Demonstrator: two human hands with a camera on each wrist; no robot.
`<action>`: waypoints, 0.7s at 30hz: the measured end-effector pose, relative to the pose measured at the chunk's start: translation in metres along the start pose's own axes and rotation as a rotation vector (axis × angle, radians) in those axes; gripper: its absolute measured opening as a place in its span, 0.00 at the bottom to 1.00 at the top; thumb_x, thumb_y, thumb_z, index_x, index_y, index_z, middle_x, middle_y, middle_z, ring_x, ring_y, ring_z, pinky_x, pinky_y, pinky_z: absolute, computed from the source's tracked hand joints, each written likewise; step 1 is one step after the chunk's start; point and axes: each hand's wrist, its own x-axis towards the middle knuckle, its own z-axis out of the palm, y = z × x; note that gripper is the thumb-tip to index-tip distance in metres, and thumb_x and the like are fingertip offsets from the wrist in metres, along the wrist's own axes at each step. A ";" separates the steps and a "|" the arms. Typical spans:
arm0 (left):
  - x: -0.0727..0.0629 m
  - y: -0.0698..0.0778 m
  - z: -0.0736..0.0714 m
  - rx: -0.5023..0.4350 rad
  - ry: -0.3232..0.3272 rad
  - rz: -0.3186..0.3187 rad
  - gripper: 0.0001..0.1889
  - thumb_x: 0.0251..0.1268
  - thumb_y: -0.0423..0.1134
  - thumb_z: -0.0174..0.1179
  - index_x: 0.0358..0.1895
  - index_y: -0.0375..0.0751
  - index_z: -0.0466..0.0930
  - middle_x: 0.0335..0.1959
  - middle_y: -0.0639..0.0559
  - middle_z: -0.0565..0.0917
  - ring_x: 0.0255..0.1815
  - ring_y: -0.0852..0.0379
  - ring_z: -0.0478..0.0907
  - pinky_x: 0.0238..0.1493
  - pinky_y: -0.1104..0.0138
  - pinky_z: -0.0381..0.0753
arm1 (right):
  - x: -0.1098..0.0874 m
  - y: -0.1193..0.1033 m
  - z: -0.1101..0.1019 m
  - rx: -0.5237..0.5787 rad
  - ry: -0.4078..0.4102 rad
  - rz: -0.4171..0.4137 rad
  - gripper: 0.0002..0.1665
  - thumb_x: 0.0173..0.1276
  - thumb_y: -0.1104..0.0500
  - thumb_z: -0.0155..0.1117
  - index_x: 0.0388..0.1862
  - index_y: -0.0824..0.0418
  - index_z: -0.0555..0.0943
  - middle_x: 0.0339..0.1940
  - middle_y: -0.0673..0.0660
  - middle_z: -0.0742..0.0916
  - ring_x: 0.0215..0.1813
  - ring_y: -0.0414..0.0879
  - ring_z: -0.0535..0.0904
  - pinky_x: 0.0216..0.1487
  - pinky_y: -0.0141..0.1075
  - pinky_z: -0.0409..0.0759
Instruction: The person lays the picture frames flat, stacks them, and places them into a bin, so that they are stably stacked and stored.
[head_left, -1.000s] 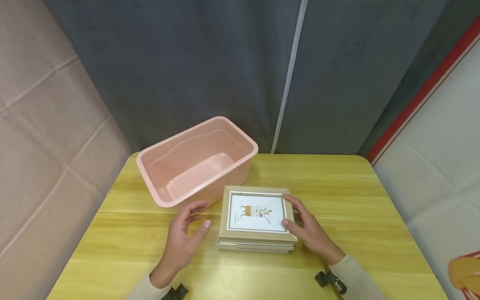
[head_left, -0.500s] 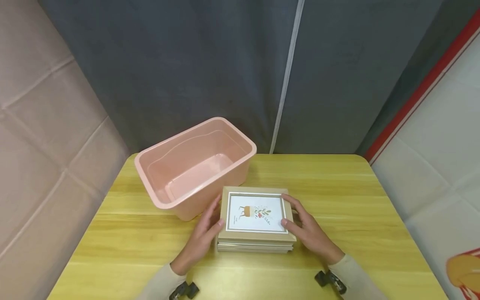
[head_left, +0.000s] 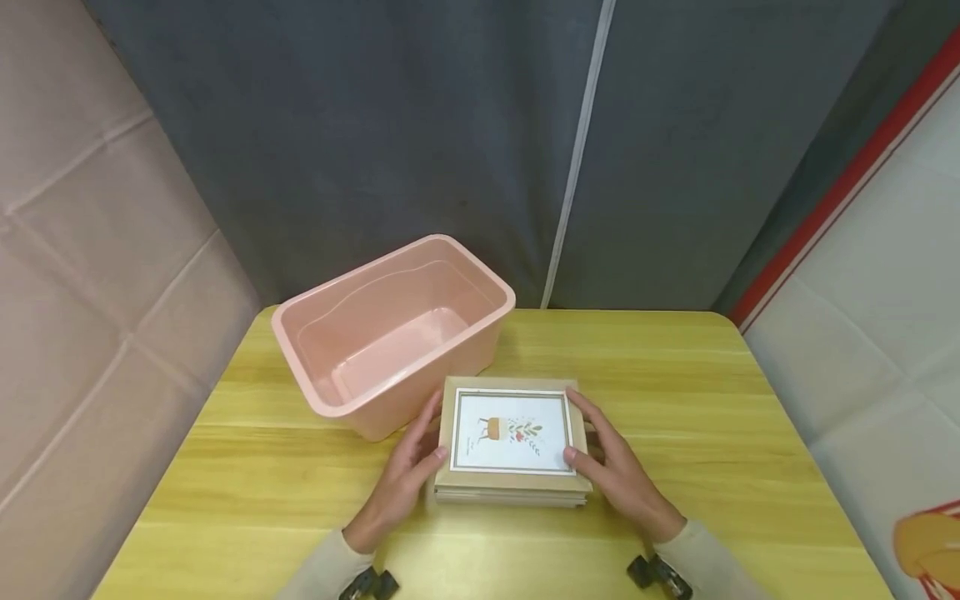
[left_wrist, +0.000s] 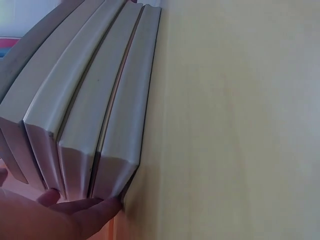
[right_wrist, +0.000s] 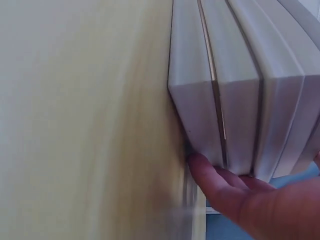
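Observation:
A stack of picture frames (head_left: 517, 485) lies on the wooden table, its topmost frame (head_left: 514, 432) showing a plant print behind a pale wood border. My left hand (head_left: 397, 483) holds the stack's left side, thumb near the top edge. On the opposite side my right hand (head_left: 618, 475) grips the stack, with its thumb on the top frame's edge. In the left wrist view, fingers (left_wrist: 95, 212) press against the ends of the stacked frames (left_wrist: 107, 100). The right wrist view shows fingers (right_wrist: 215, 182) reaching low along the frames (right_wrist: 240, 110).
Behind and left of the stack stands a pink plastic bin (head_left: 420, 375) with nothing seen inside. A dark curtain (head_left: 375, 150) hangs behind the table (head_left: 660, 375). Pale walls (head_left: 112, 333) flank both sides.
My left hand has moved right, from apart to against the stack's left side. The right hand has stayed at its side. The top frame's near part sits slightly nearer to me.

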 end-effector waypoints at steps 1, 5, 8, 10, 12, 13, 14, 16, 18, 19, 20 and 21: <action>-0.001 0.001 0.000 0.009 0.003 -0.002 0.39 0.82 0.36 0.52 0.88 0.51 0.45 0.87 0.40 0.52 0.81 0.27 0.60 0.78 0.45 0.68 | -0.001 0.000 0.000 0.005 -0.001 -0.017 0.44 0.82 0.57 0.58 0.89 0.40 0.52 0.79 0.71 0.68 0.69 0.71 0.76 0.58 0.44 0.84; -0.005 0.004 0.000 0.041 0.002 -0.002 0.39 0.80 0.37 0.53 0.87 0.59 0.49 0.87 0.39 0.51 0.83 0.27 0.56 0.76 0.26 0.56 | -0.006 -0.001 0.000 0.023 0.007 -0.081 0.43 0.82 0.62 0.55 0.89 0.46 0.52 0.82 0.70 0.64 0.69 0.64 0.75 0.58 0.41 0.83; -0.006 0.005 0.001 0.048 -0.001 0.002 0.39 0.80 0.37 0.54 0.87 0.61 0.50 0.85 0.40 0.53 0.82 0.27 0.56 0.75 0.24 0.54 | -0.007 0.000 0.000 0.061 0.014 -0.121 0.44 0.80 0.65 0.55 0.89 0.50 0.52 0.84 0.69 0.61 0.69 0.52 0.75 0.58 0.42 0.83; -0.005 0.006 0.002 0.057 -0.004 0.019 0.39 0.79 0.36 0.55 0.87 0.59 0.51 0.84 0.40 0.56 0.80 0.26 0.58 0.74 0.24 0.57 | -0.007 0.000 0.000 0.089 0.011 -0.141 0.45 0.79 0.67 0.55 0.89 0.52 0.51 0.84 0.70 0.61 0.68 0.45 0.76 0.57 0.42 0.84; -0.004 0.009 0.003 0.068 -0.006 0.039 0.39 0.78 0.35 0.56 0.87 0.57 0.52 0.82 0.39 0.58 0.78 0.27 0.61 0.73 0.26 0.62 | -0.007 -0.002 -0.002 0.116 0.008 -0.146 0.46 0.78 0.69 0.55 0.89 0.53 0.50 0.83 0.71 0.60 0.66 0.42 0.76 0.56 0.42 0.85; -0.004 0.012 0.004 0.074 -0.005 0.047 0.39 0.77 0.34 0.57 0.87 0.56 0.53 0.81 0.38 0.59 0.76 0.27 0.63 0.72 0.27 0.64 | -0.007 -0.004 -0.003 0.122 0.008 -0.135 0.47 0.78 0.68 0.54 0.90 0.51 0.50 0.84 0.71 0.59 0.66 0.40 0.76 0.55 0.41 0.86; -0.003 0.015 0.005 0.075 -0.006 0.048 0.39 0.77 0.35 0.57 0.86 0.56 0.53 0.81 0.38 0.60 0.75 0.27 0.64 0.71 0.29 0.68 | -0.008 -0.007 -0.005 0.124 0.009 -0.126 0.47 0.78 0.68 0.54 0.90 0.51 0.49 0.84 0.71 0.58 0.65 0.40 0.76 0.54 0.41 0.86; -0.003 0.026 0.007 0.066 -0.006 0.036 0.40 0.77 0.35 0.58 0.86 0.57 0.53 0.81 0.37 0.59 0.73 0.25 0.66 0.68 0.34 0.74 | -0.008 -0.015 -0.011 0.114 0.010 -0.115 0.47 0.79 0.68 0.53 0.90 0.49 0.49 0.86 0.69 0.56 0.65 0.40 0.76 0.54 0.40 0.86; -0.003 0.039 0.010 0.052 -0.001 0.002 0.40 0.77 0.37 0.59 0.86 0.61 0.53 0.82 0.38 0.58 0.73 0.24 0.65 0.65 0.37 0.78 | -0.009 -0.025 -0.017 0.099 0.007 -0.105 0.46 0.80 0.67 0.52 0.90 0.46 0.49 0.87 0.67 0.55 0.65 0.41 0.76 0.54 0.40 0.86; -0.004 0.046 0.011 0.044 0.005 -0.019 0.40 0.77 0.37 0.59 0.86 0.63 0.53 0.82 0.38 0.57 0.73 0.23 0.65 0.64 0.38 0.80 | -0.008 -0.030 -0.020 0.085 0.008 -0.109 0.46 0.80 0.67 0.52 0.90 0.46 0.49 0.87 0.66 0.56 0.65 0.41 0.76 0.54 0.39 0.85; -0.004 0.054 0.012 0.036 0.009 -0.038 0.40 0.77 0.38 0.59 0.86 0.64 0.53 0.82 0.39 0.57 0.74 0.23 0.64 0.63 0.39 0.81 | -0.008 -0.035 -0.022 0.071 0.010 -0.115 0.45 0.80 0.67 0.52 0.90 0.46 0.50 0.87 0.65 0.56 0.65 0.41 0.76 0.54 0.38 0.85; -0.004 0.062 0.013 0.033 0.014 -0.052 0.40 0.77 0.38 0.60 0.86 0.65 0.53 0.82 0.40 0.56 0.74 0.22 0.64 0.62 0.39 0.82 | -0.008 -0.041 -0.025 0.063 0.011 -0.120 0.45 0.80 0.67 0.51 0.90 0.46 0.51 0.87 0.65 0.57 0.65 0.41 0.76 0.54 0.38 0.85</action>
